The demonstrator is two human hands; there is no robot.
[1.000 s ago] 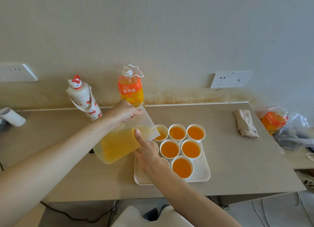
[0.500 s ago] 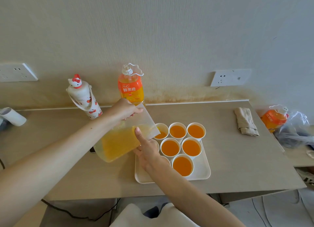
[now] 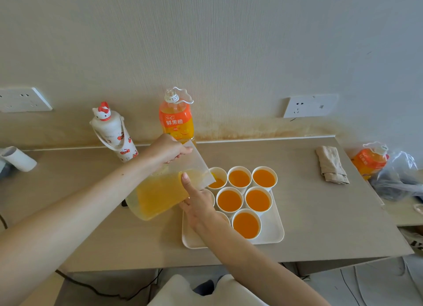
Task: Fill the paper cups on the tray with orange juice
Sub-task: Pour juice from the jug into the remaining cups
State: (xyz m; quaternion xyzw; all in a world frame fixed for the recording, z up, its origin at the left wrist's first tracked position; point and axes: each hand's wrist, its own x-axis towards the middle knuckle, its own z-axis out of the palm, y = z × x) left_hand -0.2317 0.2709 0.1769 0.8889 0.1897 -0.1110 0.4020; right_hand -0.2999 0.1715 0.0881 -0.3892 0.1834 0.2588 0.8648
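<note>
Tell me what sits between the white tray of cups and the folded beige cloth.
Nothing: in the head view, bare tabletop separates the white tray from the folded beige cloth.

Cat-topped flask (image 3: 113, 132) by wall, folded cloth (image 3: 331, 164) on counter (image 3: 320, 225), plastic bag (image 3: 399, 182) far right, two wall sockets (image 3: 310, 105)

The juice level in the back-left cup (image 3: 217, 180) seems slightly higher than before.

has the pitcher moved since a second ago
No. The pitcher is still tilted with its spout over the same back-left cup on the tray; the small shift across the picture matches the whole scene's.
</note>
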